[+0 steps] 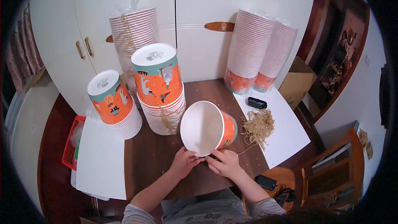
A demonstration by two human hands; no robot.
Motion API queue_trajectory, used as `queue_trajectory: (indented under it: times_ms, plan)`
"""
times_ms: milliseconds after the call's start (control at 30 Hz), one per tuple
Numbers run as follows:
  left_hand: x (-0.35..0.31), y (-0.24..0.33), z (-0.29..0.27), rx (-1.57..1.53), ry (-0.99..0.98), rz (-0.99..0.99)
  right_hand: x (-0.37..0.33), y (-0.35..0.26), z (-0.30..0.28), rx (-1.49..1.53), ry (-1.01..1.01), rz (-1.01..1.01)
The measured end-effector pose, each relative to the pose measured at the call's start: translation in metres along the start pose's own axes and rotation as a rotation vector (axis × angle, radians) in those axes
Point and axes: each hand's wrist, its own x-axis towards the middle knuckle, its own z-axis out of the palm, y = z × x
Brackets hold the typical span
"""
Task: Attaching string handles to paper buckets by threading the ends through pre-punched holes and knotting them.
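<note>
A paper bucket (202,126), white inside and orange with a green base band outside, lies tilted on the brown table with its mouth toward me. My left hand (184,163) is closed at the bucket's near rim, with its thumb against the edge and its fingers curled below. Beside it, my right hand (226,164) pinches the same rim, thumb on top. A thin strand of tan twine runs from behind the right hand to a tangled twine pile (258,127) on the right. Whether the fingertips also hold twine is hidden.
Upside-down nested buckets form a tall stack (159,87) and a shorter stack (112,103) on the left. Wrapped bucket stacks (251,45) stand back right, near a black case (256,103). White cabinets back the table; a wooden chair (331,174) stands at right.
</note>
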Motion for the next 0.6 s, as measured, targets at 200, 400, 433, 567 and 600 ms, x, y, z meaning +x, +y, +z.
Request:
queue_trajectory:
  times_ms: [200, 400, 433, 567, 600]
  plan:
    - [-0.007, 0.017, 0.008, 0.214, -0.034, 0.009, 0.014, 0.021, -0.011, 0.133, -0.222, 0.039]
    - [-0.019, 0.048, 0.034, 1.363, -0.006, 0.947, 0.015, 0.049, -0.026, 0.526, -0.065, 0.318]
    - [-0.018, 0.054, 0.043, 1.5, -0.053, 1.184, 0.013, 0.053, -0.025, 0.546, -0.069, 0.325]
    - [-0.017, 0.056, 0.063, 1.695, -0.142, 1.366, 0.007, 0.052, -0.024, 0.566, -0.067, 0.312]
    - [-0.013, 0.056, 0.064, 1.712, -0.164, 1.356, 0.004, 0.045, -0.023, 0.562, -0.054, 0.413]
